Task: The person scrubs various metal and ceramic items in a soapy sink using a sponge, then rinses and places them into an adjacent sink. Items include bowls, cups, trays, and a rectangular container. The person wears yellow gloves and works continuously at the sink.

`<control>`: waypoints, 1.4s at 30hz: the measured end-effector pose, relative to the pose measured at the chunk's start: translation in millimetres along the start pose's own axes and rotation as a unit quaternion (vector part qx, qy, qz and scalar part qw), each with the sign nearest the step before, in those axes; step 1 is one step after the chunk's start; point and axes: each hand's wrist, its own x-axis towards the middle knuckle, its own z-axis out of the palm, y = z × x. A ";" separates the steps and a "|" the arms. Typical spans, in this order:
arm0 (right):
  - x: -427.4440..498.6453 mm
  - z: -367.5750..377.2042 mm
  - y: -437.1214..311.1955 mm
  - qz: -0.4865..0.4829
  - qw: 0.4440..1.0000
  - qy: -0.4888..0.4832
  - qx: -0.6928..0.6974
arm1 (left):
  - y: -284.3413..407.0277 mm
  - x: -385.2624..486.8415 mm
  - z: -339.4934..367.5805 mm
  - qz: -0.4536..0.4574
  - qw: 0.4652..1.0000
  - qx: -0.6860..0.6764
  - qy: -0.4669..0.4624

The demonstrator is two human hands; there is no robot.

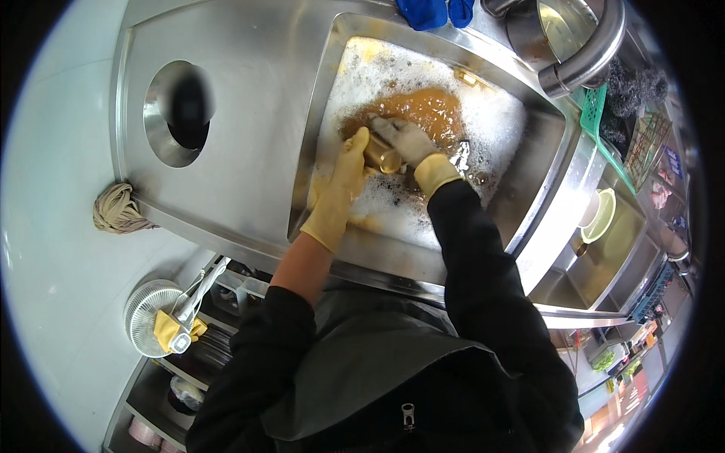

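Brown water with white suds fills a stainless steel sink basin (pixel 391 252). Over it my left hand (pixel 346 170), in a yellow rubber glove, grips a small shiny cylindrical vessel (pixel 380 153) from its left side. My right hand (pixel 403 139) wears a yellow-cuffed glove whose hand part looks pale and wet or foamy. It lies against the upper right side of the vessel, fingers bent toward its far end; whether it also grips something there cannot be told. Below the suds nothing can be made out. A rectangular yellowish object (pixel 469 78) shows at the basin's far edge.
Left of the basin, the steel counter (pixel 243 113) has a round hole (pixel 184 113). A beige cloth (pixel 120 209) hangs at its corner. Blue cloth (pixel 422 12), a metal pot (pixel 544 34) and a thick curved pipe (pixel 600 51) are beyond the basin. Another sink (pixel 595 266) stands right; a white fan (pixel 153 317) lower left.
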 end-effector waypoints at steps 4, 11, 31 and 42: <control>-3.8 -3.0 5.5 -0.006 0.981 0.192 -0.029 | -6.1 -14.0 15.3 0.049 0.992 -0.067 0.090; -46.1 56.5 -0.9 -0.226 0.941 0.253 0.013 | -19.7 -23.3 28.1 -0.074 0.963 -0.256 0.043; -221.1 -55.5 57.3 -0.217 0.828 0.059 0.513 | -47.6 -110.5 114.1 0.098 0.994 0.050 -0.003; -287.4 -261.3 254.8 -0.160 0.603 0.627 0.466 | -56.3 -97.4 46.8 0.025 0.999 0.021 -0.005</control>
